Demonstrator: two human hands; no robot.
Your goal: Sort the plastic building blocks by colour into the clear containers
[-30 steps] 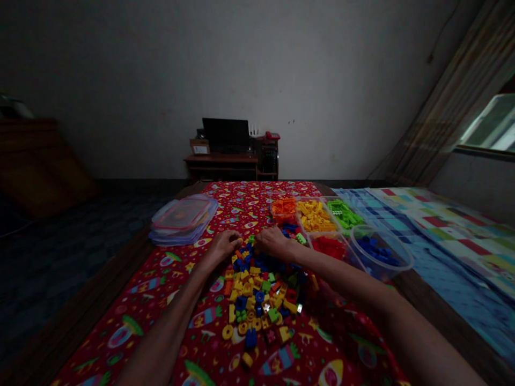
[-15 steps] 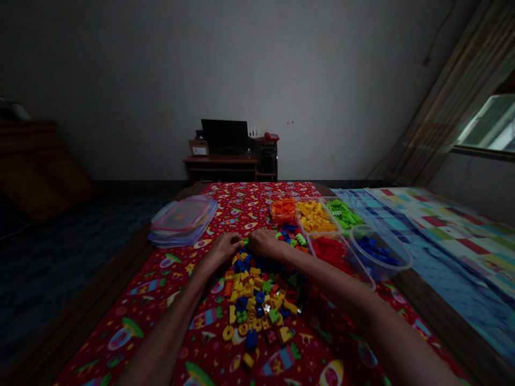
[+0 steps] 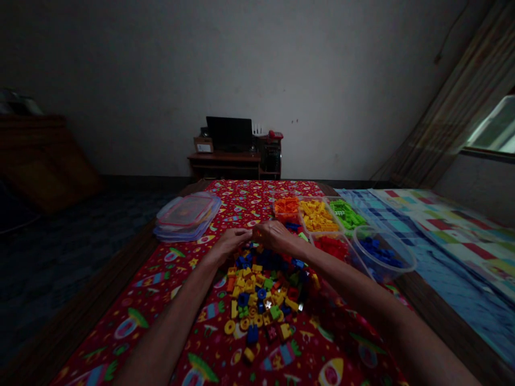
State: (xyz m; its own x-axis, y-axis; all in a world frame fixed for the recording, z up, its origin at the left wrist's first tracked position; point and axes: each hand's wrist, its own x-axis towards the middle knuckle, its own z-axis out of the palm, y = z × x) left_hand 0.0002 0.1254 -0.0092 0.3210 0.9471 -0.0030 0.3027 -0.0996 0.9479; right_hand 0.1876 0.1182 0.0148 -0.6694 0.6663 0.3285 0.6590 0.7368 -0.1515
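Observation:
A heap of small plastic bricks [image 3: 263, 292] in yellow, blue, green, red and orange lies on a red patterned cloth [image 3: 169, 300]. My left hand [image 3: 230, 239] and my right hand [image 3: 276, 236] meet fingertip to fingertip just above the far end of the heap. Both hands have curled fingers pinched together on something too small and dark to name. To the right stand clear tubs of sorted bricks: orange [image 3: 286, 206], yellow [image 3: 317, 214], green [image 3: 346, 213], red [image 3: 333, 246] and a round tub of blue [image 3: 382, 256].
A stack of clear lids [image 3: 187, 215] lies at the cloth's left side. A chequered mat [image 3: 442, 236] covers the area to the right. Far off, a low desk [image 3: 233, 161] with a dark monitor stands against the wall. The room is dim.
Both hands have lifted a little off the far end of the heap and drawn together until their fingertips touch. The view has shifted slightly.

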